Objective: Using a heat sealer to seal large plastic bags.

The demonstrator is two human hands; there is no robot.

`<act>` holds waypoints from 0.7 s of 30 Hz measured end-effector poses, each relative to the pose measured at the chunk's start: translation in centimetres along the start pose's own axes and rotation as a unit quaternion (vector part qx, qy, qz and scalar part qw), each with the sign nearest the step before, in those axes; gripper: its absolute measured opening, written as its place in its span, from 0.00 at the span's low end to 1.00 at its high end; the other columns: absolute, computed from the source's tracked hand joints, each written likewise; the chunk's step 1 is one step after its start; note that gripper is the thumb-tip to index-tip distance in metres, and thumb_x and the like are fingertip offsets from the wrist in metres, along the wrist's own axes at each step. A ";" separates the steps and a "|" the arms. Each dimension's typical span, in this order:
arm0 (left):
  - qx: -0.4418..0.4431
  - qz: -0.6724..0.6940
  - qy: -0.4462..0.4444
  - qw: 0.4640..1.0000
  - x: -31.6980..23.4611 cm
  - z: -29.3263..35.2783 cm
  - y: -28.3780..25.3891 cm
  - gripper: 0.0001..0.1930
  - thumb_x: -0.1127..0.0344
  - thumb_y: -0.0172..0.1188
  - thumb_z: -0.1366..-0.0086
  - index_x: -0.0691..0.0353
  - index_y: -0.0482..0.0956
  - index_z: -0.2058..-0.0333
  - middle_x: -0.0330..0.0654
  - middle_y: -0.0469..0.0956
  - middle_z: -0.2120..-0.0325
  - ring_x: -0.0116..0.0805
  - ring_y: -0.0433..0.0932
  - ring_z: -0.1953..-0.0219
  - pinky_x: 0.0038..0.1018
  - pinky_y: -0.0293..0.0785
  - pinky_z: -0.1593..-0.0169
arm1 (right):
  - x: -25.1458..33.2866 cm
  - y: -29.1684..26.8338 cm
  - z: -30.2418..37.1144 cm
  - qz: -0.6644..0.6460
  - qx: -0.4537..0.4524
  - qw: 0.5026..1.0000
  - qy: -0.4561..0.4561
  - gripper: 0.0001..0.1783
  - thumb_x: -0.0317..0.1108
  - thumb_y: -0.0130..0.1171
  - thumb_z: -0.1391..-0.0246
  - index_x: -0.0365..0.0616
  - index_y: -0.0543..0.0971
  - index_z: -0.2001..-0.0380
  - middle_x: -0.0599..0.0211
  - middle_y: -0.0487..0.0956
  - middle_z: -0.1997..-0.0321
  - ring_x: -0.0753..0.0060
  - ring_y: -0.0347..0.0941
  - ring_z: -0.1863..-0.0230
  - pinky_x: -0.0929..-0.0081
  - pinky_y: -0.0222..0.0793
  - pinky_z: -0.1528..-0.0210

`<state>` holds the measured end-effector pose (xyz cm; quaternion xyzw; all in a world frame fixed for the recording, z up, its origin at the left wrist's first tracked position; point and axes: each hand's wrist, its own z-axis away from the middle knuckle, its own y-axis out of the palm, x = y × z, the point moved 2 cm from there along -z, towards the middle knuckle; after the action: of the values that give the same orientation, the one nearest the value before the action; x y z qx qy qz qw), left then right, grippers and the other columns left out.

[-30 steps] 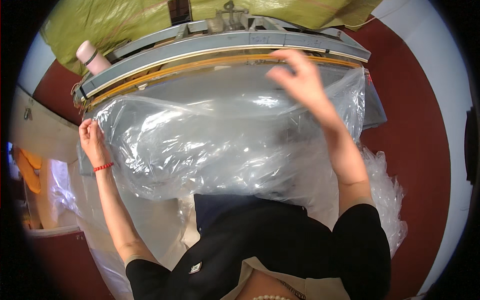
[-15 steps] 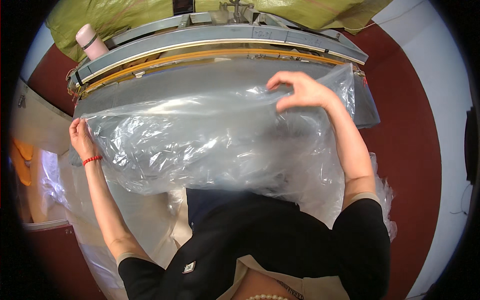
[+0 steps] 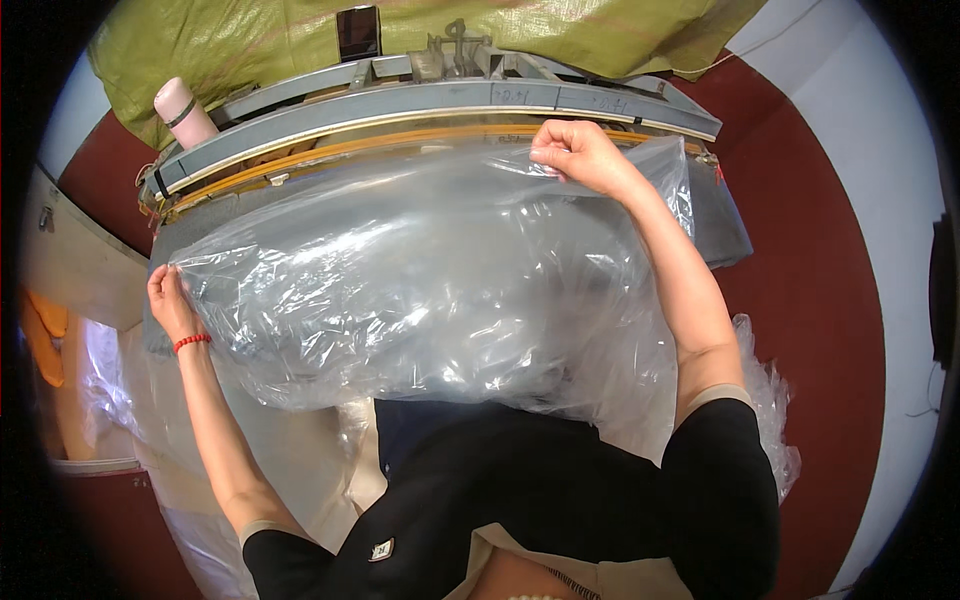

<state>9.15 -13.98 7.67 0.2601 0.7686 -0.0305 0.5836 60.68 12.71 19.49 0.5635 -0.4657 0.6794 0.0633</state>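
One plastic sheet (image 3: 400,290), long axis crosswise, tight in left hand (image 3: 175,304) and right hand (image 3: 586,159).

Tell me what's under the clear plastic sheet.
A grey work surface, showing past both ends of the plastic sheet. Folds and glare cover the middle; anything else beneath cannot be made out.

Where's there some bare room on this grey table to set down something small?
The right end of the grey table looks bare, between the clear film and the red floor. A narrower patch shows at far left, between film and orange strip. The middle is crowded: film covers it, its edge pinched by the left hand and right hand.
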 end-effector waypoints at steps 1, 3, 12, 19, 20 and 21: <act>-0.001 0.003 0.002 1.000 0.1 -0.2 0.0 0.08 0.74 0.55 0.45 0.62 0.69 0.66 0.35 0.71 0.72 0.20 0.69 0.70 0.14 0.65 0.67 | 0.3 -0.1 -0.2 0.016 -0.003 1.000 0.001 0.07 0.30 0.53 0.49 0.40 0.70 0.78 0.77 0.68 0.82 0.88 0.59 0.81 0.90 0.56 0.78; 0.001 0.014 0.004 1.000 -0.1 -0.3 -0.6 0.07 0.73 0.54 0.45 0.62 0.69 0.66 0.35 0.71 0.72 0.20 0.69 0.70 0.14 0.65 0.66 | -0.4 -0.2 -0.7 0.018 -0.010 0.999 -0.035 0.07 0.31 0.54 0.51 0.40 0.71 0.77 0.78 0.67 0.83 0.87 0.58 0.81 0.87 0.56 0.78; 0.054 -0.005 0.014 0.998 -4.5 1.6 3.3 0.05 0.71 0.54 0.44 0.59 0.69 0.67 0.30 0.71 0.77 0.15 0.65 0.77 0.13 0.58 0.75 | 3.7 5.4 -4.2 0.315 -0.208 0.897 -0.228 0.17 0.38 0.60 0.59 0.41 0.74 0.65 0.60 0.74 0.63 0.58 0.70 0.59 0.68 0.65 0.57; 0.056 0.011 0.024 0.998 -6.2 1.4 2.4 0.06 0.74 0.55 0.45 0.60 0.69 0.69 0.30 0.69 0.78 0.16 0.66 0.76 0.13 0.61 0.72 | 4.4 17.7 -9.5 0.123 0.007 0.972 -0.198 0.20 0.45 0.60 0.59 0.41 0.75 0.66 0.59 0.76 0.69 0.63 0.72 0.63 0.70 0.66 0.61; 0.052 0.007 0.026 0.998 -6.4 1.4 2.1 0.06 0.74 0.55 0.45 0.60 0.69 0.69 0.30 0.69 0.78 0.16 0.66 0.76 0.13 0.61 0.72 | 3.8 18.3 -10.2 0.119 0.010 0.972 -0.201 0.20 0.45 0.60 0.59 0.41 0.75 0.66 0.59 0.76 0.69 0.63 0.72 0.63 0.70 0.66 0.61; 0.034 -0.125 0.132 0.983 -6.9 1.5 2.4 0.05 0.74 0.55 0.46 0.61 0.69 0.70 0.31 0.70 0.77 0.19 0.67 0.74 0.16 0.63 0.70 | 2.9 18.3 -10.7 0.042 0.016 0.987 -0.154 0.16 0.43 0.59 0.57 0.41 0.75 0.71 0.62 0.75 0.75 0.68 0.71 0.70 0.73 0.65 0.66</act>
<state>12.81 -14.92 14.09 0.1838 0.8639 -0.0949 0.4592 40.90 8.75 12.32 0.6423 -0.4824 0.5937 -0.0473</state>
